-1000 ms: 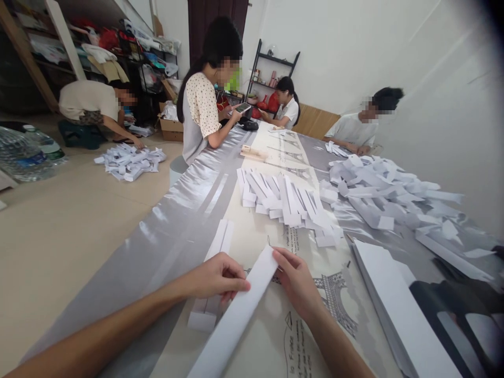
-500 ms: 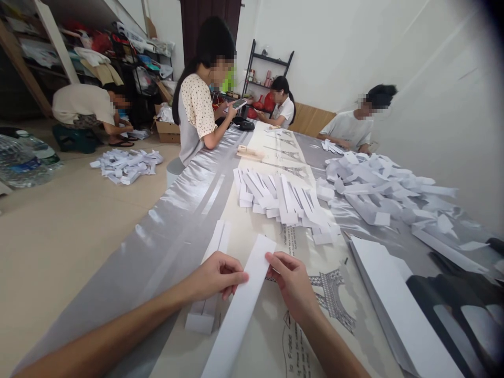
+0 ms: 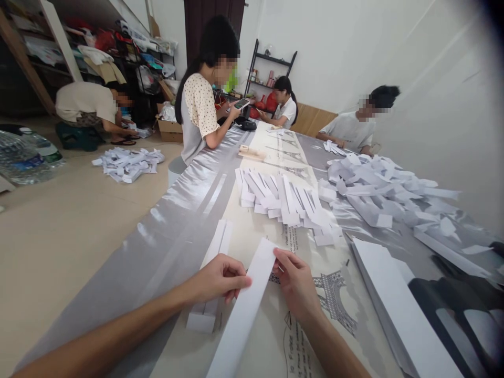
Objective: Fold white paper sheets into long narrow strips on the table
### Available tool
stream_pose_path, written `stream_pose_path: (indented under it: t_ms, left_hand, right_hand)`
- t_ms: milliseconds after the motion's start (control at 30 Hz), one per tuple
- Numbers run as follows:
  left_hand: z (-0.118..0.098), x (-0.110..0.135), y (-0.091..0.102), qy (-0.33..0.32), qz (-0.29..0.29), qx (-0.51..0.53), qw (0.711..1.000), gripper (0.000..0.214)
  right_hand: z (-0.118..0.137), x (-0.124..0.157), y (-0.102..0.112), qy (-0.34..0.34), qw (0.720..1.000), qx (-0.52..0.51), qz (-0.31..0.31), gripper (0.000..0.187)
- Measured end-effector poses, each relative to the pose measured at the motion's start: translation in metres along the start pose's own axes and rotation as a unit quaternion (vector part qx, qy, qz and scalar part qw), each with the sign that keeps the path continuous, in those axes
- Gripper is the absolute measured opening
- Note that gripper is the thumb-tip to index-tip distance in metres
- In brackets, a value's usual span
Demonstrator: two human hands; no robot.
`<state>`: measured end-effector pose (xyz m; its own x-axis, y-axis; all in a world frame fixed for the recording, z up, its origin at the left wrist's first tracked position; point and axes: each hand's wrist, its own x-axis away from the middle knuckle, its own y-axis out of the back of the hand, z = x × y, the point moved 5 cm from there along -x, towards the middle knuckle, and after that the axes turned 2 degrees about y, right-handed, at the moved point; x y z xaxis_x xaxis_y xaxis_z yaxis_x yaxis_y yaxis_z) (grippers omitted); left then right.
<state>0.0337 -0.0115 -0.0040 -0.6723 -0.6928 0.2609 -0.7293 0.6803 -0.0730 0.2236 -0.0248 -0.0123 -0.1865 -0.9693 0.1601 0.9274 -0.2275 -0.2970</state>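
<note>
A long white paper strip (image 3: 246, 315) slants up from the bottom edge of the view, between my two hands. My left hand (image 3: 222, 278) pinches its left edge between thumb and fingers. At the strip's upper right corner, my right hand (image 3: 294, 281) grips the edge the same way. Partly behind my left hand lies a folded white paper piece (image 3: 202, 321) on the printed cloth. Beyond my hands, several folded paper pieces (image 3: 289, 205) are laid in an overlapping row.
A stack of white paper (image 3: 397, 304) lies to the right, beside a dark object (image 3: 457, 299). Behind it spreads a large paper heap (image 3: 378, 184). Co-workers sit along the table (image 3: 157, 252); another person (image 3: 84, 105) crouches near a floor pile (image 3: 128, 164).
The view has shifted slightly, so the scene sits a little further right. Both hands keep hold of the strip, nearly unmoved.
</note>
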Motion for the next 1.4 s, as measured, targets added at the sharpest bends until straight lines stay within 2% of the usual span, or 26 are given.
stream_pose_path:
  t_ms: [133,300,500,700,900,1100,1300,1400]
  left_hand:
    - [-0.001,0.000,0.001,0.000,0.009,-0.006,1.000,0.036]
    - [-0.005,0.003,0.001,0.011,0.043,-0.020,0.999,0.036]
    - [-0.007,0.004,0.003,-0.001,0.040,-0.027,0.999,0.035]
    - [-0.013,0.003,0.008,-0.052,0.002,-0.027,0.998,0.037]
    - [-0.013,0.002,0.010,-0.051,-0.011,-0.030,0.998,0.038]
    - [-0.012,0.000,0.010,-0.062,-0.027,-0.020,0.998,0.039]
    - [-0.011,-0.001,0.008,-0.040,-0.037,-0.002,0.999,0.043]
    - [-0.007,-0.001,0.008,-0.043,-0.046,0.003,0.998,0.045]
  right_hand:
    - [0.002,0.001,0.005,0.026,0.999,0.020,-0.026,0.027]
    - [0.003,0.000,0.003,0.045,0.997,0.058,0.017,0.027]
    - [0.009,0.001,0.002,0.061,0.997,0.050,0.014,0.032]
    - [0.008,0.007,-0.017,0.026,0.986,0.076,0.147,0.037]
    - [0.010,0.008,-0.013,0.065,0.978,0.170,0.104,0.036]
    - [0.002,0.010,-0.016,0.015,0.979,0.147,0.143,0.036]
    - [0.002,0.007,-0.014,0.026,0.978,0.171,0.115,0.037]
    - [0.001,0.010,-0.019,-0.003,0.978,0.155,0.137,0.039]
